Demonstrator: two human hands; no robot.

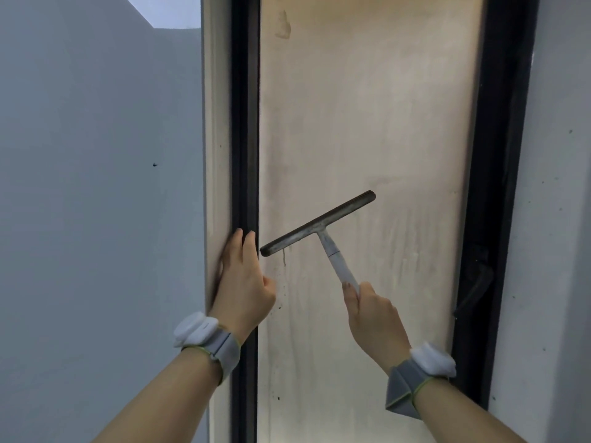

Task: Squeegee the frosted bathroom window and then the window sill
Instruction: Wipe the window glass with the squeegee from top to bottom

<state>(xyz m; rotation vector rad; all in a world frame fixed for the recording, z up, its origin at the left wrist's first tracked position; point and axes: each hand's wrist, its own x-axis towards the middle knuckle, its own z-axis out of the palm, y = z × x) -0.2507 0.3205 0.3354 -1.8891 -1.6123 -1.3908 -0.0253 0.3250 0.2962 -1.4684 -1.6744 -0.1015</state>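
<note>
Grey bathroom wall (96,187) is flanking a black window frame (244,123). Left hand (243,282) is resting on that frame, fingers straight, gripping nothing. Squeegee (318,223) is lying tilted against the frosted pane (367,107), its left end near the frame; right hand (372,311) is gripping its white handle. Advised: level the blade and keep even pressure. Pane is looking streaked and speckled.

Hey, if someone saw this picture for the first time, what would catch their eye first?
Probably the squeegee, tilted across the middle of the tall frosted window, its handle gripped by the right hand. Next, the left hand pressed flat against the black frame on the window's left edge. A brownish smudge near the top of the glass also stands out.
</note>
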